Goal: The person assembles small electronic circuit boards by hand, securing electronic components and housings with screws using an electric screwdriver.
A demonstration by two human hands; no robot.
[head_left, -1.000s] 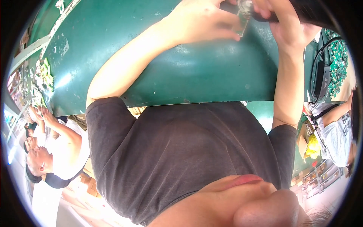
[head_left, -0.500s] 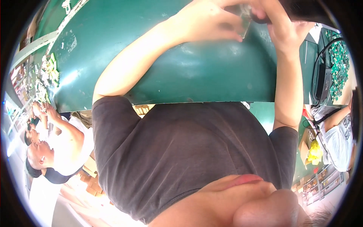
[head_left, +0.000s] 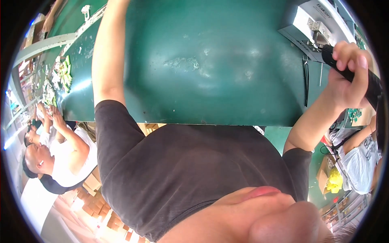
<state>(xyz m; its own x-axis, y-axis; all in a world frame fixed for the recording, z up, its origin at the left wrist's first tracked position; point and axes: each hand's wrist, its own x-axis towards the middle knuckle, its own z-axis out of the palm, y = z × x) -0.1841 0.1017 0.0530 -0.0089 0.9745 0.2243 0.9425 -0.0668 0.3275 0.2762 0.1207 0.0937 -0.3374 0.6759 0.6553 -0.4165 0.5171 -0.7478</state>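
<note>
At the right end of the green bench (head_left: 227,93), my right hand (head_left: 348,79) is closed around a thick black tool, which looks like an electric screwdriver (head_left: 373,90). Its ridged front end points at the metal bracket on a pale box-shaped machine, seemingly a screw feeder (head_left: 324,16); whether they touch I cannot tell. My left forearm (head_left: 109,44) reaches straight up past the top edge, so the left hand itself is out of sight. Dark tweezers (head_left: 306,81) lie on the bench below the machine, beside a thin pale rod (head_left: 321,75).
A pale metal frame (head_left: 52,46) crosses the bench's left side. Near it lies a heap of small green and white parts (head_left: 60,77). Co-workers sit at the left (head_left: 67,152) and right (head_left: 360,162). Green pieces (head_left: 355,114) lie beyond my right wrist, with a yellow bag (head_left: 334,181) lower down.
My hands were together at the top right with a small clear piece. Now they are apart: the left has gone up out of view, the right has come outward to beside the machine.
</note>
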